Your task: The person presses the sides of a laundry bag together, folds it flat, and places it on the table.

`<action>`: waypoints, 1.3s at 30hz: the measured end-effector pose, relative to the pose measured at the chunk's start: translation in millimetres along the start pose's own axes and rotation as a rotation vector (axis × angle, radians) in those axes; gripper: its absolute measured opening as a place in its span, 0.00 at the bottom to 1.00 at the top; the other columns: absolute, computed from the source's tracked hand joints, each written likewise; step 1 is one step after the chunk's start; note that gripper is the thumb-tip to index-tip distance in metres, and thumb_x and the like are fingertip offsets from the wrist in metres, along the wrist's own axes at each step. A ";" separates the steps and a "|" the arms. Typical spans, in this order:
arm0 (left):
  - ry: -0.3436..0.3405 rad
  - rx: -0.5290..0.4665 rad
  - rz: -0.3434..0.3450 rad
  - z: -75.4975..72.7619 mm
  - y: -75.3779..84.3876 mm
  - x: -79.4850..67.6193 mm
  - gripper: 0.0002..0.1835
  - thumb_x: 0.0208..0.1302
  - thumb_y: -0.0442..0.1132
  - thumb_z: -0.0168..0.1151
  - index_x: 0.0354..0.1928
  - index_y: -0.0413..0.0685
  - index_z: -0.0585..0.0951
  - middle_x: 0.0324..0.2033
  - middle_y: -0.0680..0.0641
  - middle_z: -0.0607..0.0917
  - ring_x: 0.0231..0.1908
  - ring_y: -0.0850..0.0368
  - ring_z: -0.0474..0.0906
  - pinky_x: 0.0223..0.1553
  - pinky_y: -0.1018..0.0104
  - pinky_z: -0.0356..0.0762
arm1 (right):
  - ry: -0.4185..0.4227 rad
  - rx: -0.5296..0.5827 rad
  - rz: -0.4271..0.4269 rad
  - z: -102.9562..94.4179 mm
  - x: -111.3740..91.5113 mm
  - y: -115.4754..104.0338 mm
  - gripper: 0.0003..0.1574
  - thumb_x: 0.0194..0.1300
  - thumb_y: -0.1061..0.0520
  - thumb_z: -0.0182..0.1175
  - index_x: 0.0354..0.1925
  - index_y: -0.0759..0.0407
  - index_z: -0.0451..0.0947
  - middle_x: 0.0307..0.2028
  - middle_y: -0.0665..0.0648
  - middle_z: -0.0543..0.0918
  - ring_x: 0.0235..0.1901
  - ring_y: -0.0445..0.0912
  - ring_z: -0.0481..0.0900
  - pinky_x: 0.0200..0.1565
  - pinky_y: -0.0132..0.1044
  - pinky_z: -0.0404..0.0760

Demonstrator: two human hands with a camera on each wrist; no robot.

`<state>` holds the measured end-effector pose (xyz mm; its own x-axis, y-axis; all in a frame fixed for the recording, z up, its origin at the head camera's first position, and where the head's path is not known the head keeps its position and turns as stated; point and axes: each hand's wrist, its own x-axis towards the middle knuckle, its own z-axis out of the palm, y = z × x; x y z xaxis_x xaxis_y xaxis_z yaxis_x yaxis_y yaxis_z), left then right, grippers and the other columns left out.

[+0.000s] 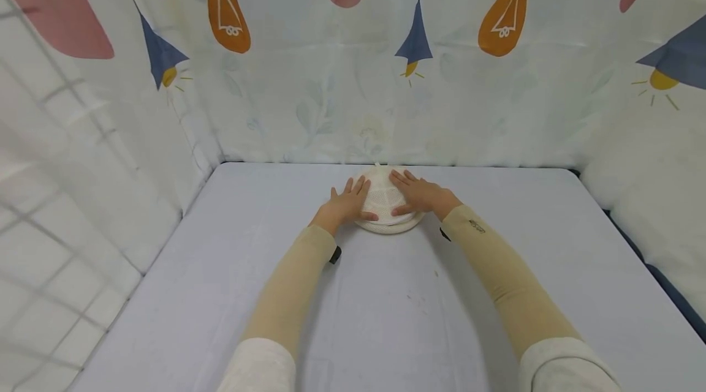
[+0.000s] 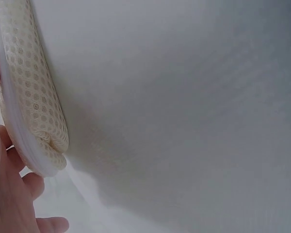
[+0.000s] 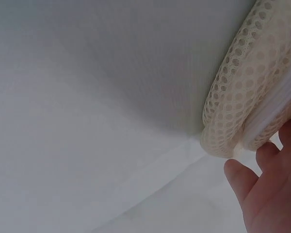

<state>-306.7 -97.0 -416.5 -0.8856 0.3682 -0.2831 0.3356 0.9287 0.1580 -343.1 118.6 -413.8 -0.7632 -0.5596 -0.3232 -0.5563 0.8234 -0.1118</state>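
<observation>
A round cream mesh pad lies flat on the pale blue table, near the back wall. My left hand rests on its left side with straight fingers. My right hand lies flat on its right side, fingers spread. In the left wrist view the mesh pad's edge shows as stacked folded layers beside my left hand. The right wrist view shows the same layered mesh pad rim above my right hand's fingers.
A curtain printed with orange bulbs and blue lamps walls the back and both sides. A white grid panel stands at the left. Small crumbs dot the table between my forearms.
</observation>
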 end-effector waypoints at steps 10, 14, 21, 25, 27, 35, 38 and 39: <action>0.006 0.048 0.029 5.4 0.9 -0.1 0.54 0.57 0.71 0.46 0.73 0.51 0.34 0.71 0.48 0.32 0.69 0.45 0.28 0.62 0.34 0.37 | 0.049 0.051 -0.034 10.4 -7.5 6.3 0.65 0.58 0.26 0.49 0.72 0.55 0.25 0.71 0.53 0.28 0.69 0.53 0.27 0.66 0.55 0.44; 0.029 0.090 0.044 6.9 -1.7 -0.2 0.52 0.58 0.72 0.43 0.73 0.51 0.34 0.71 0.48 0.32 0.69 0.46 0.28 0.62 0.35 0.37 | 0.085 0.068 -0.055 11.8 -11.0 7.3 0.64 0.59 0.27 0.48 0.72 0.57 0.26 0.71 0.55 0.29 0.69 0.54 0.27 0.66 0.54 0.45; 0.070 0.083 0.088 4.8 -6.6 -7.0 0.49 0.61 0.70 0.40 0.73 0.52 0.35 0.71 0.50 0.33 0.69 0.50 0.27 0.63 0.38 0.35 | 0.123 0.118 -0.071 11.8 -21.1 6.4 0.60 0.63 0.29 0.46 0.72 0.59 0.29 0.72 0.57 0.32 0.69 0.54 0.29 0.66 0.55 0.45; 0.078 0.063 0.111 4.5 -11.8 -14.1 0.50 0.60 0.71 0.40 0.73 0.50 0.35 0.71 0.51 0.33 0.69 0.51 0.27 0.63 0.37 0.32 | 0.130 0.109 -0.081 13.5 -26.6 7.7 0.59 0.63 0.28 0.44 0.72 0.58 0.29 0.72 0.56 0.32 0.70 0.53 0.30 0.65 0.55 0.45; 0.081 0.057 0.117 5.4 -14.3 -16.9 0.50 0.60 0.71 0.40 0.73 0.50 0.35 0.71 0.51 0.33 0.69 0.51 0.27 0.63 0.36 0.32 | 0.134 0.107 -0.091 15.0 -29.1 8.9 0.59 0.63 0.28 0.44 0.72 0.58 0.29 0.72 0.56 0.33 0.70 0.52 0.30 0.65 0.56 0.45; 0.114 0.069 0.138 9.2 -15.6 -17.1 0.50 0.61 0.70 0.41 0.72 0.49 0.34 0.71 0.49 0.33 0.69 0.52 0.27 0.63 0.37 0.36 | 0.146 0.122 -0.073 22.1 -37.0 10.8 0.62 0.61 0.26 0.44 0.71 0.61 0.27 0.71 0.59 0.31 0.69 0.53 0.29 0.65 0.56 0.44; 0.116 0.082 0.127 9.7 -14.3 -15.3 0.50 0.61 0.70 0.40 0.72 0.48 0.35 0.71 0.49 0.33 0.69 0.51 0.28 0.63 0.36 0.36 | 0.144 0.117 -0.063 23.6 -37.9 9.4 0.62 0.62 0.26 0.42 0.71 0.61 0.25 0.71 0.58 0.29 0.69 0.53 0.28 0.66 0.55 0.43; 0.117 0.088 0.124 9.8 -13.8 -14.7 0.50 0.61 0.70 0.40 0.72 0.48 0.35 0.71 0.49 0.33 0.69 0.51 0.28 0.63 0.36 0.37 | 0.140 0.110 -0.058 24.1 -37.9 9.1 0.62 0.62 0.26 0.41 0.71 0.61 0.25 0.71 0.58 0.29 0.69 0.52 0.27 0.66 0.55 0.43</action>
<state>-295.1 -114.8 -423.8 -0.8652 0.4772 -0.1541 0.4668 0.8787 0.1005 -311.4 149.6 -425.2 -0.7734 -0.6079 -0.1799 -0.5674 0.7903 -0.2312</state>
